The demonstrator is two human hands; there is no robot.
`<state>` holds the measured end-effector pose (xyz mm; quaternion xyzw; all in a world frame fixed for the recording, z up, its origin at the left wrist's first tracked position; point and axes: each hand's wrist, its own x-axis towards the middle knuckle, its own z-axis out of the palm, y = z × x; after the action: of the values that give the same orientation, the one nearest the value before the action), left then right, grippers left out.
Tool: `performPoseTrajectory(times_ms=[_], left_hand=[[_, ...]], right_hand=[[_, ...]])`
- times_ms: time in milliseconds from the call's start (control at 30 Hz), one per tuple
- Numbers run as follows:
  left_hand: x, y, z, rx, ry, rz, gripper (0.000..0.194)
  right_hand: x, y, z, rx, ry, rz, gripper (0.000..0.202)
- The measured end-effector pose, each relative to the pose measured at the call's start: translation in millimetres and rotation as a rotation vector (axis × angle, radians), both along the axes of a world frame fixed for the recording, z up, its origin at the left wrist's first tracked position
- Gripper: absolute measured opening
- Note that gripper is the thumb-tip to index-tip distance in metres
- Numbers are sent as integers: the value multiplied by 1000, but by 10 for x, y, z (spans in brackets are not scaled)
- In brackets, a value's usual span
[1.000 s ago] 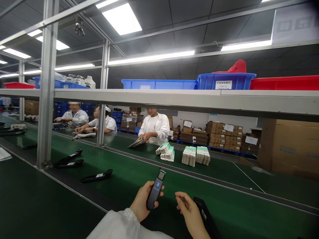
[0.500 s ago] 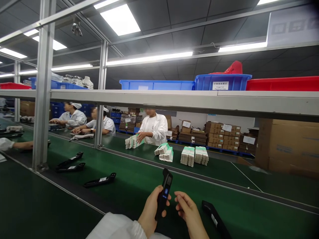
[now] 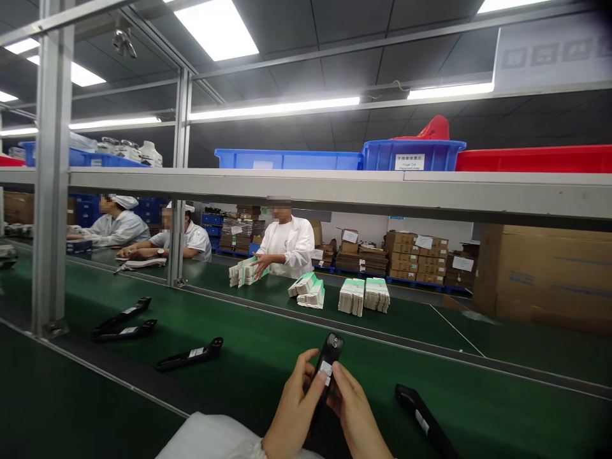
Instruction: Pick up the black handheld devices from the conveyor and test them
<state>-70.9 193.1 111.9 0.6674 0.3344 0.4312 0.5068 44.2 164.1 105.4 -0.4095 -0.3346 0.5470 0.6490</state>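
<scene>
Now, the left hand (image 3: 294,408) grips the black device (image 3: 333,344), freshly turned label-up; the right hand (image 3: 357,417) has joined, fingertips narrow at its edge. Work seems shifted to that side, above the green desk (image 3: 258,347).

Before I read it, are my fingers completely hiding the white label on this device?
No, the white label shows on the black device in the left hand.
</scene>
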Motion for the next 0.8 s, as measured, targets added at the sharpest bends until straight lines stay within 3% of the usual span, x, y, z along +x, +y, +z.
performPoseTrajectory(times_ms=[233, 400, 567, 800], left_hand=[[-243, 464, -208, -170, -79, 253, 62], [-458, 638, -245, -362, -102, 406, 63], [-455, 585, -202, -309, 12, 363, 53], [-339, 547, -195, -207, 150, 214, 41]], right_hand=[[52, 16, -63, -28, -29, -59, 50], [51, 27, -93, -43, -40, -53, 50], [39, 73, -162, -27, -23, -95, 55], [102, 59, -145, -60, -35, -3, 59]])
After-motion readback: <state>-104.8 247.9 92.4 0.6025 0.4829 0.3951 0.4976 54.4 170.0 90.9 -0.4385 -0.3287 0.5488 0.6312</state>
